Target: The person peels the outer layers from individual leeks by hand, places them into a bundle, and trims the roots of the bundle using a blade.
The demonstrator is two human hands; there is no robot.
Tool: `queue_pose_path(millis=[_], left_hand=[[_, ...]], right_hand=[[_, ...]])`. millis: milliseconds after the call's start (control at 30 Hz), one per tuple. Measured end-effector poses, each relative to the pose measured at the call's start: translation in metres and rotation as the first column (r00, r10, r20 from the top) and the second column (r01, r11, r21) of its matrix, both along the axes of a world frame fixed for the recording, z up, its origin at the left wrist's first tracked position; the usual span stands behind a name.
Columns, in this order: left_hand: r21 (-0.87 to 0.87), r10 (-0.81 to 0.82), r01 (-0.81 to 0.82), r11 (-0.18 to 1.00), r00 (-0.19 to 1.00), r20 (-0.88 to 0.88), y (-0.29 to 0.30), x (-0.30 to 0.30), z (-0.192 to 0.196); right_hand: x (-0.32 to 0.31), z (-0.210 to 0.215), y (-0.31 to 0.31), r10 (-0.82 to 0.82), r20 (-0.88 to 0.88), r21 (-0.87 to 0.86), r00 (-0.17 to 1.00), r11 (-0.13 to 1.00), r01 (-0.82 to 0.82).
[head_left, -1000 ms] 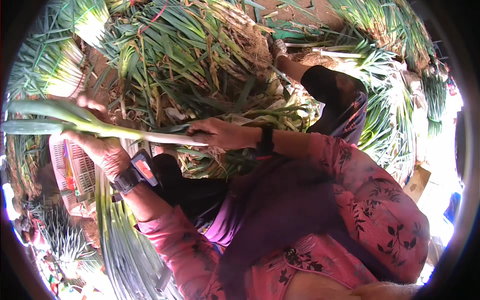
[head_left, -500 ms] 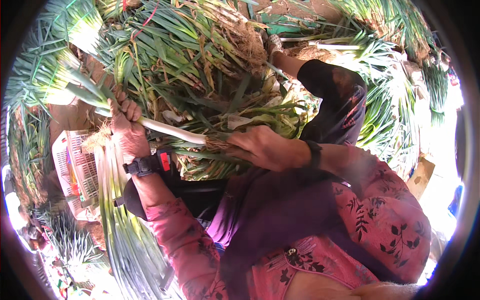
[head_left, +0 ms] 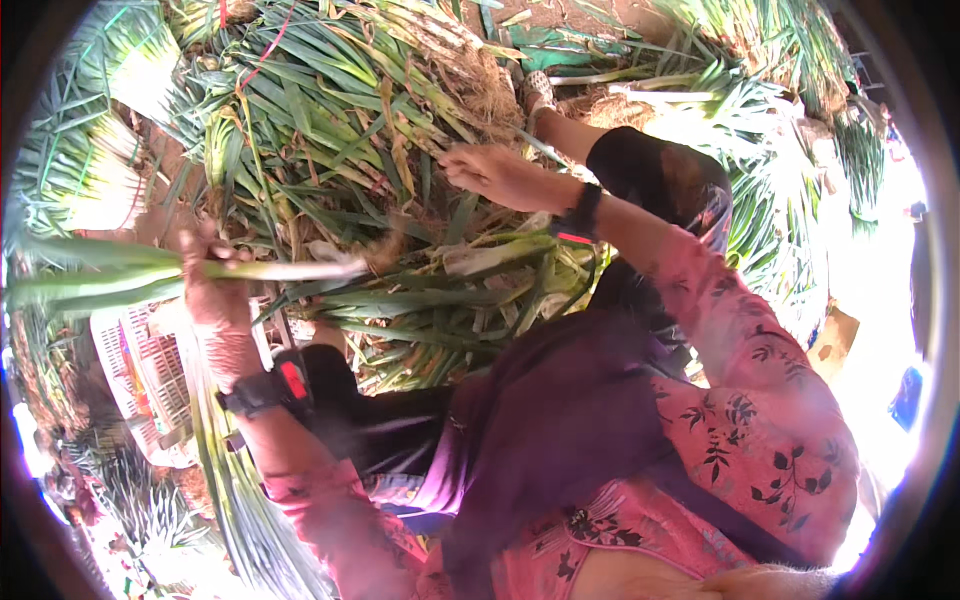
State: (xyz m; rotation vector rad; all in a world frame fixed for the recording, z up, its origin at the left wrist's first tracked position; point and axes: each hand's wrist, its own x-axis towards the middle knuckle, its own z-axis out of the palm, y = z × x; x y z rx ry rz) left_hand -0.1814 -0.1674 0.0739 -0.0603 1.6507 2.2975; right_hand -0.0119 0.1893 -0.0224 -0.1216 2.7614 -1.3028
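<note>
Lying level across the left of the view, a single green onion stalk (head_left: 200, 272) is gripped by the left hand (head_left: 215, 290), closed around it where the pale shank meets the green leaves. The leaves run out to the left edge; the whitish root end points right and is blurred. The level grip, clear of the heap, is judged to keep the stalk apart from the rest for handling. The right hand (head_left: 500, 175) is extended into the large pile of green onions (head_left: 350, 130) ahead, fingers loosely curled among the leaves; whether a stalk is gripped cannot be told. A dark band with a red patch (head_left: 285, 385) is worn at the left wrist, another (head_left: 578, 218) at the right. A white slatted crate (head_left: 140, 370) stands beneath the left forearm, with trimmed bundles (head_left: 110, 190) lying beyond.
</note>
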Motion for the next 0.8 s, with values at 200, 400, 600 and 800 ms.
queue_pose_path(millis=[200, 400, 600, 800], left_hand=[[-0.104, 0.056, -0.051, 0.993, 0.998, 0.042, 0.043, 0.034, 0.011], [-0.107, 0.086, -0.081, 0.991, 0.995, 0.047, 0.042, 0.046, 0.030], [-0.018, -0.012, 0.015, 1.000, 0.989, 0.145, 0.028, 0.053, 0.032], [-0.044, -0.081, 0.089, 0.995, 0.985, 0.154, 0.033, 0.057, 0.046]], right_hand=[[-0.073, -0.129, 0.021, -0.276, -0.001, 0.197, 0.961, 0.942, 0.271], [-0.105, -0.122, -0.005, -0.286, 0.589, 0.055, 0.756, 0.947, 0.316], [-0.096, 0.002, -0.098, 0.014, 0.274, -0.580, 0.962, 0.800, 0.154], [0.046, -0.140, -0.122, 0.145, 0.681, -0.509, 0.717, 0.798, 0.322]])
